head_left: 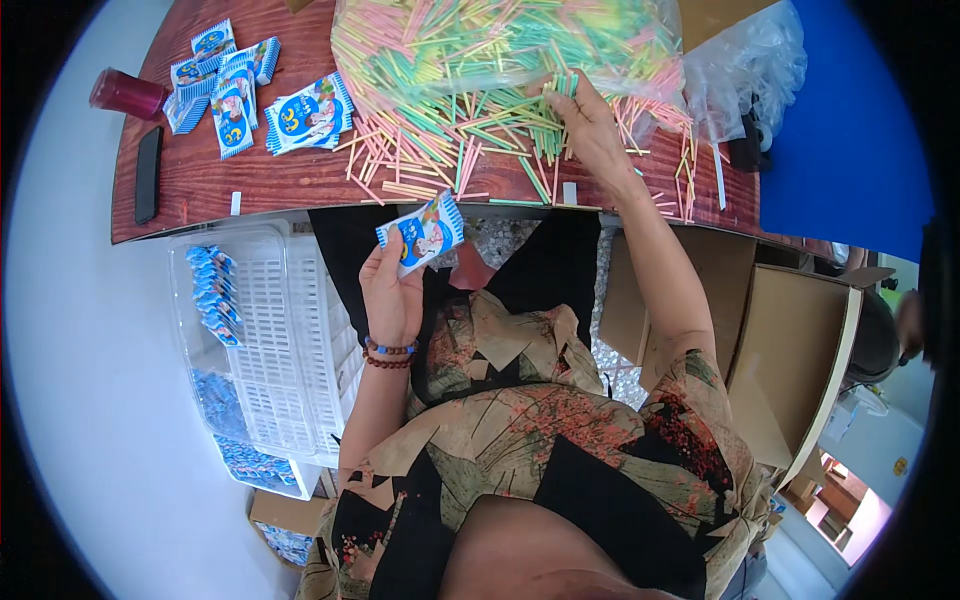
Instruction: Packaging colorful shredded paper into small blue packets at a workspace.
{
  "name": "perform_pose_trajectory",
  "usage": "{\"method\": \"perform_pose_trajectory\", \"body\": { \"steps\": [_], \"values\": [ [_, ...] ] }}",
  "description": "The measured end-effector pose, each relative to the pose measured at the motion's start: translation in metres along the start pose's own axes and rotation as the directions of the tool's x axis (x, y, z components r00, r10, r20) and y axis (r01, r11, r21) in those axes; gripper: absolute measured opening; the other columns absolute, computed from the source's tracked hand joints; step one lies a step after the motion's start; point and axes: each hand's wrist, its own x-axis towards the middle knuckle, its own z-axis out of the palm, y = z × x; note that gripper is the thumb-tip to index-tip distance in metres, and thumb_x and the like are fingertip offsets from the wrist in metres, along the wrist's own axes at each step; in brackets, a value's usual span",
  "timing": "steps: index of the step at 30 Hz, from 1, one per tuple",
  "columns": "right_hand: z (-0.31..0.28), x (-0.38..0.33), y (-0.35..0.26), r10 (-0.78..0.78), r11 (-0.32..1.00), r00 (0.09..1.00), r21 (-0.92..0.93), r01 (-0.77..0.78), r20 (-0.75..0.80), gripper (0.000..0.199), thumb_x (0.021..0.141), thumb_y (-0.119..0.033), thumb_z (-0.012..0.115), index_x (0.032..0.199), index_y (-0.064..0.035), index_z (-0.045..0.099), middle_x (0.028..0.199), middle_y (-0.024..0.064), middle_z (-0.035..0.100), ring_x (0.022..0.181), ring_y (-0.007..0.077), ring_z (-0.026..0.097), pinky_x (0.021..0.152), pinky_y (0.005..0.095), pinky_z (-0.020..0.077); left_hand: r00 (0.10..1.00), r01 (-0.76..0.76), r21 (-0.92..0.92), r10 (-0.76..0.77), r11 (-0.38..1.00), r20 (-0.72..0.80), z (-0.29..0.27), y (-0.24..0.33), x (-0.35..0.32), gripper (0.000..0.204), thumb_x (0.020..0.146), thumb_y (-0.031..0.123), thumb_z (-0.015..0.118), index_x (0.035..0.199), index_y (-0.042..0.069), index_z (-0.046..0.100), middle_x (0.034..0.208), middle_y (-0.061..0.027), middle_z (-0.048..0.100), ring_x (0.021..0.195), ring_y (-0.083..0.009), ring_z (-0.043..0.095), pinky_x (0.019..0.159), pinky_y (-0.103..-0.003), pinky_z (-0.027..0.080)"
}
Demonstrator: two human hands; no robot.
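My left hand point(391, 292) is closed on a small blue-and-white packet point(422, 236), held just off the table's near edge. On the tabletop, my right hand point(588, 125) reaches into a heap of thin pink, yellow and green sticks point(490, 125), its fingers pinched round a few of them. Just beyond lies a large clear plastic bag point(500, 45) full of the same sticks. To the left, a stack of matching packets point(310, 112) rests beside a looser pile of packets point(232, 85).
A dark red cup point(128, 92) and a black phone-like object point(148, 175) sit on the wooden table point(190, 205). Below left stands a white plastic basket point(265, 350) with packets. Open cardboard boxes point(785, 360) are at right, near a crumpled clear bag point(745, 65).
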Motion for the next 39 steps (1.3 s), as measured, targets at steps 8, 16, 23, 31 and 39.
{"method": "perform_pose_trajectory", "body": {
  "steps": [8,16,23,31,39],
  "values": [
    [-0.003,0.003,0.010,-0.035,0.938,0.997,0.341,0.054,-0.063,0.019,0.099,-0.012,0.047,0.114,-0.0033,0.054,0.106,0.0063,0.065,0.096,0.0118,0.058,0.086,0.0271,0.0482,1.000,0.001,-0.003,-0.001,1.000,-0.019,-0.001,-0.002,0.001,0.019,0.096,0.016,0.056,0.099,-0.001,0.064,0.100,-0.0095,0.068,0.091,-0.0150,0.065,0.083,-0.029,0.052],
    [-0.012,-0.008,0.007,0.012,0.911,0.964,0.399,0.099,-0.267,0.013,0.099,-0.011,0.045,0.108,-0.0038,0.052,0.103,0.0085,0.065,0.097,0.0156,0.060,0.085,0.0312,0.0489,1.000,-0.004,-0.006,0.004,1.000,-0.012,-0.004,0.000,-0.001,0.017,0.096,0.016,0.057,0.095,0.000,0.064,0.099,-0.0090,0.068,0.090,-0.0143,0.065,0.082,-0.029,0.052],
    [-0.005,-0.043,0.022,0.022,0.933,0.955,0.350,0.087,-0.295,0.015,0.098,-0.010,0.051,0.112,-0.0049,0.052,0.102,0.0033,0.061,0.103,0.0133,0.056,0.092,0.0281,0.0417,1.000,0.011,-0.010,-0.011,1.000,0.025,0.000,-0.003,0.000,0.018,0.096,0.016,0.056,0.094,0.000,0.064,0.099,-0.0095,0.068,0.091,-0.0153,0.065,0.084,-0.030,0.052],
    [-0.006,-0.042,0.027,0.022,0.980,0.965,0.195,0.031,-0.263,0.024,0.098,-0.013,0.051,0.120,-0.0037,0.049,0.102,0.0052,0.064,0.098,0.0105,0.056,0.089,0.0252,0.0423,1.000,0.013,-0.014,-0.013,1.000,0.025,-0.003,-0.005,0.000,0.017,0.096,0.015,0.056,0.093,0.000,0.064,0.099,-0.0093,0.068,0.092,-0.0154,0.065,0.084,-0.031,0.052],
    [-0.004,-0.045,0.021,0.007,0.989,0.968,0.147,0.031,-0.252,0.026,0.097,-0.009,0.051,0.121,0.0007,0.049,0.106,0.0094,0.066,0.097,0.0118,0.059,0.089,0.0261,0.0444,1.000,0.018,0.008,-0.018,1.000,0.006,0.001,-0.004,0.001,0.017,0.096,0.015,0.057,0.094,0.000,0.064,0.099,-0.0091,0.068,0.091,-0.0149,0.065,0.084,-0.031,0.052]
  ]
}}
